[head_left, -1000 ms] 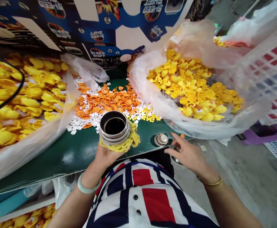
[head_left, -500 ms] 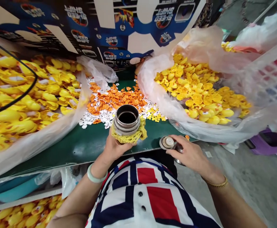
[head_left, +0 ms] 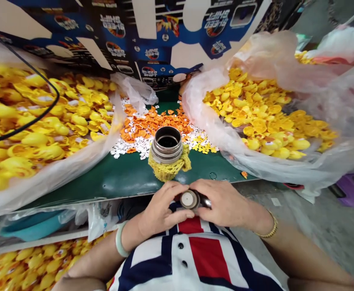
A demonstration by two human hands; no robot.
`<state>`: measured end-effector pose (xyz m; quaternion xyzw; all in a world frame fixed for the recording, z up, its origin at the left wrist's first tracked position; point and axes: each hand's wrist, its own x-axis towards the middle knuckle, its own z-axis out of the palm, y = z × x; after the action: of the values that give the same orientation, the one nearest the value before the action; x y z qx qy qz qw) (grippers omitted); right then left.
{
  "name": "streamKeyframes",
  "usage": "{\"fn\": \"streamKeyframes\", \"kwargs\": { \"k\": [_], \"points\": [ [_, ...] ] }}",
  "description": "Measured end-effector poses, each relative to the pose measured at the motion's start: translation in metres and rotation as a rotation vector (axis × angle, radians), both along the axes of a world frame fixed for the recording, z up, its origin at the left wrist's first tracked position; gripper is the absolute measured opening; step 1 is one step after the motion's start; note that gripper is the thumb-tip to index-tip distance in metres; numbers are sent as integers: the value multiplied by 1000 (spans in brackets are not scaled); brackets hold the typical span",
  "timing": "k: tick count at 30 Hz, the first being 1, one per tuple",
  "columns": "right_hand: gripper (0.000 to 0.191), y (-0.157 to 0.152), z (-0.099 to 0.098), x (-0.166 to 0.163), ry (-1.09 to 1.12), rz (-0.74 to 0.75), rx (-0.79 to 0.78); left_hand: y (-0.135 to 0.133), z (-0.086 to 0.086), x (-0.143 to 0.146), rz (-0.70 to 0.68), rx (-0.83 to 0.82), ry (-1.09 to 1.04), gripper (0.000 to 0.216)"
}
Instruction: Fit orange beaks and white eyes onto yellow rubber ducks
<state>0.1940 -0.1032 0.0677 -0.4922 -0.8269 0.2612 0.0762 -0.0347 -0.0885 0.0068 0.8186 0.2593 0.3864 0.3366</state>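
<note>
A steel thermos flask, its mouth uncovered, stands upright on the green tabletop in a yellow crocheted cover. Close to my body, both hands meet around the flask's round stopper, whose pale disc faces up. My left hand has fingers and thumb closed on its left side. My right hand grips it from the right, with a shiny metal piece, perhaps the cup lid, partly hidden under the fingers. A small thin ring lies on the table just beyond my right hand.
Plastic bags of yellow toy duck halves lie left and right. Orange and white small parts are heaped between them, before a printed cardboard sheet. Below are a teal basin and more yellow ducks.
My left hand has let go of the flask, now standing on the table, and closed on the stopper. My right hand has brought the stopper left, in front of my body.
</note>
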Motion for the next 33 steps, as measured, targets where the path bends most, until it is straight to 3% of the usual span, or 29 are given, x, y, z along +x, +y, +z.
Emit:
{"fn": "streamKeyframes", "kwargs": {
  "k": [6,12,17,22,25,29,31,33],
  "points": [
    [42,-6,-13,2,88,-85,86,4,-17,6,1,-220,9,46],
    [71,-27,-38,17,310,-200,137,-4,-29,26,-74,-761,-359,35],
    [62,-31,-37,22,344,-249,194,-6,-22,43,-181,-924,-472,37],
    [55,-11,10,42,281,-269,151,-7,-19,5,-161,-835,-271,44],
    [56,15,55,50,190,-277,244,-5,-23,-29,49,-558,-227,32],
    [56,56,117,32,66,-50,461,13,-29,-51,490,-104,-151,56],
    [53,73,144,14,-14,83,564,25,-29,-49,564,-65,-54,78],
    [49,88,166,-5,-128,207,634,36,-27,-44,540,-104,15,95]
  ]
}}
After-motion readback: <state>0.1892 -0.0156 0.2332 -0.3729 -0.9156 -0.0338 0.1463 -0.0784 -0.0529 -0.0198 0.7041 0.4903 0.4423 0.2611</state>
